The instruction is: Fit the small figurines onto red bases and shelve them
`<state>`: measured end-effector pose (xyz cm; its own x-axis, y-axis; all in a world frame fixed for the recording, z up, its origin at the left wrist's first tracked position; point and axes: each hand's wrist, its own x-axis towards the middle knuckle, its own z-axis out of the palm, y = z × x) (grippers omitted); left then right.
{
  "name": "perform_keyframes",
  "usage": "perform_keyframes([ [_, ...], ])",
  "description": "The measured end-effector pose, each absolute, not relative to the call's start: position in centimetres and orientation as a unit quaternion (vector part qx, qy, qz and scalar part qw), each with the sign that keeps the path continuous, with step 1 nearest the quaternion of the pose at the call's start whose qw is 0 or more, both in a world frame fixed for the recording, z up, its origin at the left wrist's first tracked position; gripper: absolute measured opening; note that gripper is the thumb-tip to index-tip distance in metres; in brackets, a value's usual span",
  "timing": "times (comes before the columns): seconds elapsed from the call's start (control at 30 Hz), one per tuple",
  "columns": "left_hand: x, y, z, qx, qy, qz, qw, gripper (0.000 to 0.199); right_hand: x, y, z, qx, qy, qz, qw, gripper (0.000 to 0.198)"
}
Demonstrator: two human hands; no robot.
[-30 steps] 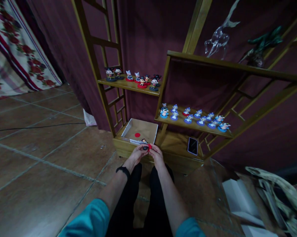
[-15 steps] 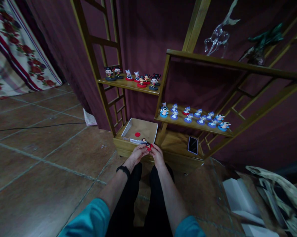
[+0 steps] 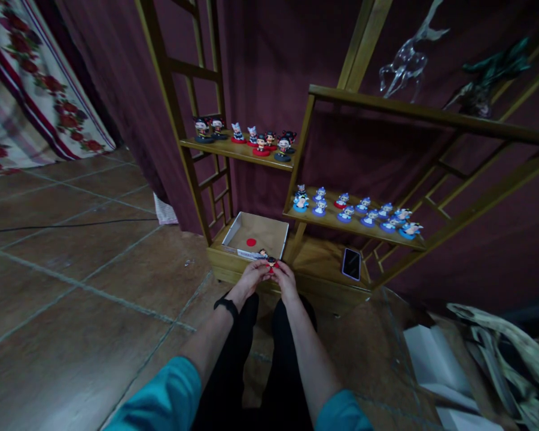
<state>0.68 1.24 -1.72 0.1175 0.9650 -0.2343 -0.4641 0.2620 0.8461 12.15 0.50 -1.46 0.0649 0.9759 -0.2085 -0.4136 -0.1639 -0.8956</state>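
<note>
My left hand (image 3: 253, 277) and my right hand (image 3: 285, 278) meet in front of a low wooden shelf unit, both gripping a small dark-haired figurine with a red base (image 3: 270, 263). Just beyond the hands lies an open cardboard box (image 3: 273, 234) on the bottom shelf, with a loose red disc (image 3: 250, 242) inside it. Several similar figurines (image 3: 261, 143) stand on the upper left shelf, and a row of blue-based figurines (image 3: 359, 209) lines the shelf to the right.
A black phone (image 3: 351, 263) lies flat on the bottom shelf right of the box. A glass deer (image 3: 408, 57) and a dark green ornament (image 3: 489, 75) stand on the top shelf. White boxes (image 3: 435, 359) and wrapping sit on the tiled floor at right.
The view has tilted slightly upward and my hands have edged forward, towards the box. The figurine stays held between both hands, turned a little.
</note>
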Motion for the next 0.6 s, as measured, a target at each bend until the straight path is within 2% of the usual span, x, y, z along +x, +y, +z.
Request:
perform_keyframes([
  [0.6,0.87,1.18,-1.73,0.328,0.42,0.526,0.663,0.023,11.62,0.28,-0.91,-0.452,-0.35,0.59,0.57,0.031],
])
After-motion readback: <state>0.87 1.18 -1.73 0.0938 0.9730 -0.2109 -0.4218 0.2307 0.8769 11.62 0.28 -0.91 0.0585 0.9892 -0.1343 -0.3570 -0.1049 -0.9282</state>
